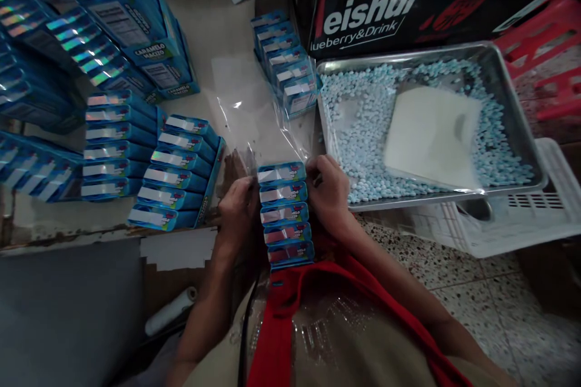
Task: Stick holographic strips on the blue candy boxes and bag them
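Note:
A row of blue candy packs (pixel 285 214) lies against the front of my body, between my two hands. A sheet or bag of clear plastic film (pixel 267 127) runs from the far end of this row out over the table. My left hand (pixel 236 208) is closed on the film's left edge, beside the row's far end. On the opposite side, my right hand (pixel 330 187) has its fingers curled and pinches the film's right edge near the top pack. The fingertips of both hands are partly hidden.
More blue pack rows (pixel 170 172) and stacked blue boxes (pixel 122 12) fill the left. Another row (pixel 285 63) sits farther back. At right, a metal tray (pixel 538 163) holds small pale-blue candies and a whitish scraper (pixel 431 133). A black carton (pixel 363 18) stands behind it.

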`<state>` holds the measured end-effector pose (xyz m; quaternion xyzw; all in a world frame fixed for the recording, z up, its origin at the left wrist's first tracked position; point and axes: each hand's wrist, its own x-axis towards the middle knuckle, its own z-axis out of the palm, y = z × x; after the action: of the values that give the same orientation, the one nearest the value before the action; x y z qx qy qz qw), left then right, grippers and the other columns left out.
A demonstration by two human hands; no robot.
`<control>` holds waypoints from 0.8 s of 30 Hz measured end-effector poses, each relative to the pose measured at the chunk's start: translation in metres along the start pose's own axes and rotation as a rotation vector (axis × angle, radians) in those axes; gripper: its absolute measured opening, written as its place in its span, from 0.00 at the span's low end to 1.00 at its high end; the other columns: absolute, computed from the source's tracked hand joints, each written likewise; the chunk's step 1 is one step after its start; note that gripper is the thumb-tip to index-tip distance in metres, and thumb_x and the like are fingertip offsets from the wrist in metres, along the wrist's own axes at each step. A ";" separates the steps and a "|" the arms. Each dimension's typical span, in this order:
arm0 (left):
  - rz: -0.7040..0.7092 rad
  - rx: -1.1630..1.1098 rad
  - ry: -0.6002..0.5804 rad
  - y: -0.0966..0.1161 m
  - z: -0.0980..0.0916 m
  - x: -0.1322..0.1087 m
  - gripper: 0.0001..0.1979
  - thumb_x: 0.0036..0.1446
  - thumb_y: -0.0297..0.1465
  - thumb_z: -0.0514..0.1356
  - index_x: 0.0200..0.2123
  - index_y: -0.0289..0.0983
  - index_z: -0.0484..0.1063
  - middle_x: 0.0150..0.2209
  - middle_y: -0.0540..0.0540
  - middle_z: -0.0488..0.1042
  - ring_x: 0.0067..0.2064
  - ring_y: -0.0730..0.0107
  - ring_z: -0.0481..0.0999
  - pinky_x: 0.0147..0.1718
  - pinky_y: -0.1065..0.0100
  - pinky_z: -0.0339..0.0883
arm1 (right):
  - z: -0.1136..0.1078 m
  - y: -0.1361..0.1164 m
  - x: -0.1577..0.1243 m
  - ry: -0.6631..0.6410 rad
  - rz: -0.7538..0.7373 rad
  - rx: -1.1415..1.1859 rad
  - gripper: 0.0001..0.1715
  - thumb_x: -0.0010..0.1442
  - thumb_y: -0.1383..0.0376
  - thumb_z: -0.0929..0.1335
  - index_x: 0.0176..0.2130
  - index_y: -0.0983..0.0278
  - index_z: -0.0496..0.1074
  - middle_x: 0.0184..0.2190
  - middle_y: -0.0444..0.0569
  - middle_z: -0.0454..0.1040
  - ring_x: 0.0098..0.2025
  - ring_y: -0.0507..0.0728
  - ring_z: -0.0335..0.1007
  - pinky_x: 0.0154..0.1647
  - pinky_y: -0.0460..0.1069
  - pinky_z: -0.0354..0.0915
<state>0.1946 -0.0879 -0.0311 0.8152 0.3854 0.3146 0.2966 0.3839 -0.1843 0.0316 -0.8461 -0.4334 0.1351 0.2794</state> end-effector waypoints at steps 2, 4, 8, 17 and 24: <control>-0.057 0.004 -0.011 -0.001 0.000 -0.001 0.08 0.67 0.35 0.59 0.42 0.39 0.78 0.39 0.46 0.83 0.40 0.66 0.81 0.41 0.67 0.74 | -0.001 0.000 -0.004 -0.008 -0.021 -0.037 0.14 0.64 0.73 0.65 0.36 0.57 0.77 0.38 0.52 0.80 0.40 0.61 0.74 0.41 0.53 0.69; -0.089 -0.003 -0.031 -0.003 0.000 -0.004 0.08 0.67 0.36 0.59 0.40 0.39 0.77 0.35 0.48 0.81 0.36 0.68 0.80 0.38 0.68 0.72 | 0.002 0.005 -0.011 0.012 -0.074 -0.032 0.14 0.65 0.72 0.65 0.34 0.57 0.78 0.36 0.51 0.80 0.40 0.60 0.76 0.43 0.53 0.70; -0.022 -0.037 -0.069 -0.005 -0.002 -0.016 0.09 0.69 0.34 0.58 0.44 0.40 0.79 0.39 0.45 0.82 0.38 0.66 0.81 0.39 0.67 0.74 | 0.015 0.024 -0.029 0.191 -0.276 0.112 0.16 0.66 0.70 0.64 0.29 0.60 0.75 0.31 0.49 0.80 0.35 0.56 0.77 0.36 0.50 0.70; 0.208 0.047 -0.182 -0.009 -0.013 -0.029 0.08 0.70 0.31 0.57 0.38 0.38 0.75 0.34 0.47 0.79 0.35 0.69 0.78 0.36 0.70 0.70 | 0.017 0.038 -0.053 0.196 -0.334 0.222 0.13 0.60 0.74 0.65 0.27 0.58 0.69 0.25 0.45 0.75 0.28 0.54 0.71 0.29 0.48 0.63; 0.452 0.170 -0.227 0.012 -0.027 -0.079 0.09 0.71 0.33 0.59 0.37 0.38 0.76 0.36 0.44 0.81 0.37 0.67 0.80 0.38 0.70 0.70 | -0.001 0.073 -0.100 -0.040 -0.517 0.294 0.14 0.56 0.78 0.63 0.27 0.61 0.66 0.25 0.45 0.71 0.29 0.52 0.67 0.30 0.47 0.58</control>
<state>0.1401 -0.1522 -0.0280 0.9327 0.1830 0.2457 0.1906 0.3735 -0.2993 -0.0123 -0.6552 -0.6157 0.1373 0.4157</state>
